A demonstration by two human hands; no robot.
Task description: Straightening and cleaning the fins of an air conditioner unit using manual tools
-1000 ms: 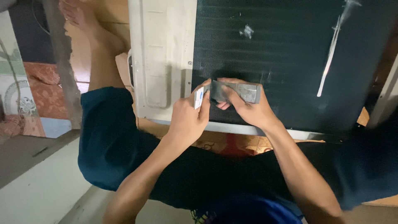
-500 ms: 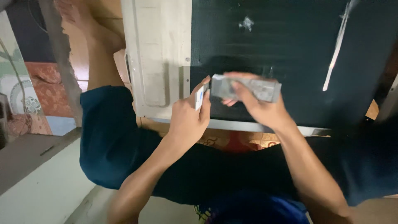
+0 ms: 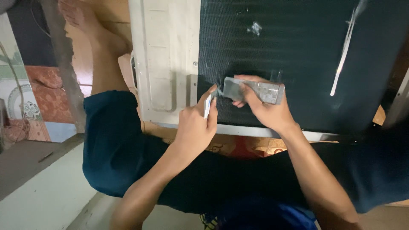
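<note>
Left hand [image 3: 197, 123]: closed around a thin, flat, pale tool [image 3: 208, 106], held upright between thumb and fingers; only its narrow edge shows, so its kind cannot be told. Its top end stands at the left edge of the dark coil [image 3: 298, 51], just beside the grey block.

Right hand [image 3: 262, 108]: gripping a flat grey metal block [image 3: 255, 90], thumb under, fingers curled over the near edge. The block lies level against the coil, near its lower left corner, with its left end almost meeting the tool.

Coil: black finned face of an air-conditioner unit, filling the upper right of the view. It bears a small pale scrap [image 3: 254, 28] near the top and a long slanted silver streak [image 3: 344, 53] towards the right edge (dent or strip, cannot tell which).

Panel [image 3: 164, 55]: cream casing, left of the coil, touching it along one edge; the left hand sits at its lower right corner.

Person: seated, in dark blue shorts [image 3: 115, 149], a bare foot [image 3: 79, 17] stretched past the panel's left edge.

Floor: patterned mat [image 3: 25, 110] at far left.
</note>
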